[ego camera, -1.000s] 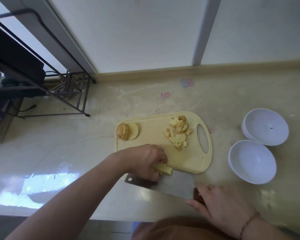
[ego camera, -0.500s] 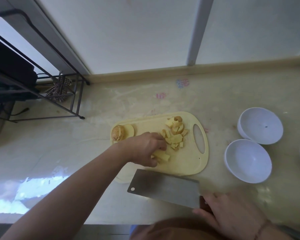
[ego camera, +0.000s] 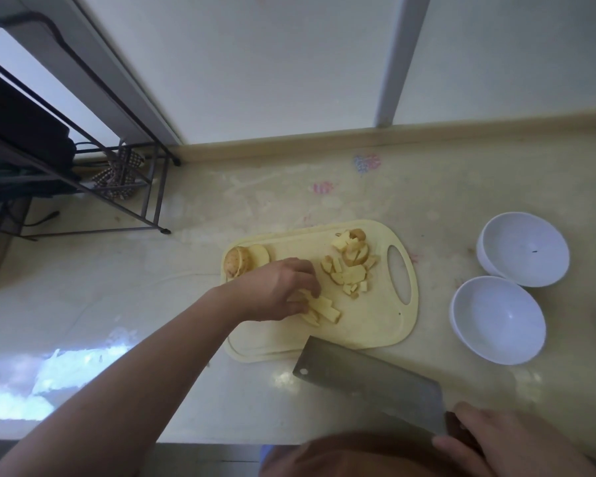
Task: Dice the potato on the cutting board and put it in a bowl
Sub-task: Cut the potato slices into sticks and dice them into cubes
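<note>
While the uncut potato end [ego camera: 236, 264] lay at the left edge of the cutting board [ego camera: 375, 325], the left hand [ego camera: 272, 290] pinched a bundle of pale potato strips [ego camera: 322, 309] mid-board, fingertips curled over them. Firm yet probably wet and slippery, these wanted holding close behind the cut. Diced pieces [ego camera: 351, 266] sat farther right. Nearest the body, the right hand [ego camera: 506, 442] gripped the cleaver [ego camera: 369, 380]; both bowls [ego camera: 496, 321] remained unfilled.

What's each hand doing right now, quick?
Left hand: fingers curled onto the potato strips on the cutting board.
Right hand: gripping the cleaver handle, blade clear of the board.
</note>
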The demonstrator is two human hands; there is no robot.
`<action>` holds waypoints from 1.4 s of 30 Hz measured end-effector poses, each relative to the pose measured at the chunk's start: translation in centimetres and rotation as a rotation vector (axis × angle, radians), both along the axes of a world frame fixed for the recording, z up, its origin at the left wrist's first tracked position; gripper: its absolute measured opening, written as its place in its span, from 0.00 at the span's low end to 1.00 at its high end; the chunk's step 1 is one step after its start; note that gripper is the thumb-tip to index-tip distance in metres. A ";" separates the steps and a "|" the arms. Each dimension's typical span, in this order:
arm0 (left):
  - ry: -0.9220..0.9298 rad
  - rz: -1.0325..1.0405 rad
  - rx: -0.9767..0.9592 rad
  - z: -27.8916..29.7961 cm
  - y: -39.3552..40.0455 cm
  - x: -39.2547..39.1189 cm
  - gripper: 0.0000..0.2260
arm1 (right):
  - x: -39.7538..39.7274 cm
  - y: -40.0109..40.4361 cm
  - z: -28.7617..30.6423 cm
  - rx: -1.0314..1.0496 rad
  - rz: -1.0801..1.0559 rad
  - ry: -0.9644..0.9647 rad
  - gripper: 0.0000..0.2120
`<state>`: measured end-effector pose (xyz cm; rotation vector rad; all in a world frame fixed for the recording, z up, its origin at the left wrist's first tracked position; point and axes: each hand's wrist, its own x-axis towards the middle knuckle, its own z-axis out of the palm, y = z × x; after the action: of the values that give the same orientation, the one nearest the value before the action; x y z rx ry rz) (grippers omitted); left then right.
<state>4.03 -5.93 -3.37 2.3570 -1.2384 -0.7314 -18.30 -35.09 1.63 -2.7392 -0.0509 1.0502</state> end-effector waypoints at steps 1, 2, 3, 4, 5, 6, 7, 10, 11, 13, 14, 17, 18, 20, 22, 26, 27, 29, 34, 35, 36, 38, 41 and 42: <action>0.001 0.000 -0.013 0.0 0.1 -0.1 0.09 | 0.1 0.0 0.2 -0.002 -0.014 -0.003 0.47; -0.017 -0.005 -0.024 -0.1 0.2 -0.2 0.06 | 0.2 0.1 0.5 -0.007 -0.019 0.001 0.46; -0.052 -0.015 -0.035 -0.1 0.2 -0.3 0.05 | 0.3 0.2 0.6 -0.010 -0.027 0.003 0.46; -0.097 -0.024 -0.041 -0.2 0.2 -0.3 0.04 | 0.3 0.2 0.5 -0.007 -0.037 -0.006 0.46; -0.139 -0.029 -0.055 -0.3 0.2 -0.4 0.04 | 0.2 0.1 0.5 0.003 -0.051 -0.017 0.46; -0.171 -0.031 -0.068 -0.5 0.2 -0.6 0.04 | 0.1 0.1 0.4 0.015 -0.067 -0.025 0.46; -0.192 -0.034 -0.087 -0.6 0.2 -0.7 0.04 | 0.2 0.1 0.3 0.023 -0.076 -0.035 0.46; -0.209 -0.049 -0.129 -1.0 0.1 -1.7 0.03 | 0.3 0.0 0.2 0.025 -0.089 -0.055 0.47; -0.223 -0.049 -0.152 -1.3 0.1 -2.0 0.05 | 0.3 -0.1 0.2 0.023 -0.095 -0.059 0.47; -0.275 -0.055 -0.204 -1.8 0.4 -2.6 0.08 | 0.3 -0.1 0.3 0.020 -0.111 -0.068 0.48; -0.300 -0.062 -0.224 -1.9 0.6 -2.8 0.09 | 0.2 -0.2 0.2 0.013 -0.120 -0.069 0.48; -0.351 -0.083 -0.301 -2.0 1.2 -3.2 0.10 | -0.3 -0.5 -0.3 0.020 -0.204 -0.098 0.49; -0.340 -0.073 -0.311 -2.0 1.4 -3.4 0.09 | -0.5 -0.6 -0.6 0.038 -0.248 -0.100 0.51; -0.344 -0.034 -0.232 -2.2 1.7 -3.3 0.18 | -0.6 -0.7 -0.8 0.101 -0.343 -0.106 0.49; -0.306 0.015 -0.094 -2.7 1.9 -3.1 0.31 | -0.5 -0.4 -0.3 0.223 -0.459 -0.143 0.38; -0.199 0.191 -0.249 -3.4 1.3 -3.2 0.23 | 0.4 0.1 0.4 0.312 -0.571 -0.217 0.39; -0.199 0.219 -0.279 -3.5 1.1 -3.2 0.20 | 0.4 0.1 0.3 0.315 -0.570 -0.234 0.41; -0.173 0.204 -0.278 -3.6 0.7 -3.5 0.16 | 0.5 0.1 0.2 0.332 -0.578 -0.237 0.40; -0.199 0.001 -0.191 -3.4 0.4 -3.3 0.21 | 0.7 0.4 0.6 0.374 -0.578 -0.232 0.36; -0.224 -0.065 -0.163 -3.2 0.5 -3.1 0.23 | 0.7 0.4 0.6 0.377 -0.576 -0.239 0.36; -0.249 -0.128 -0.138 -3.0 0.5 -2.8 0.24 | 0.7 0.5 0.6 0.377 -0.579 -0.241 0.37; -0.317 -0.221 -0.121 -2.9 0.4 -2.5 0.22 | 0.8 0.5 0.5 0.386 -0.590 -0.235 0.39; -0.402 -0.292 -0.123 -3.3 0.2 -2.5 0.18 | 1.0 0.6 0.3 0.383 -0.611 -0.227 0.41; -0.422 -0.297 -0.121 -3.5 0.2 -2.6 0.18 | 1.1 0.7 0.4 0.380 -0.617 -0.218 0.41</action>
<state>1.42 -5.76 -6.89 2.3235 -1.7793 -0.2293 -17.20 -34.35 1.98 -2.2715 0.4777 0.5058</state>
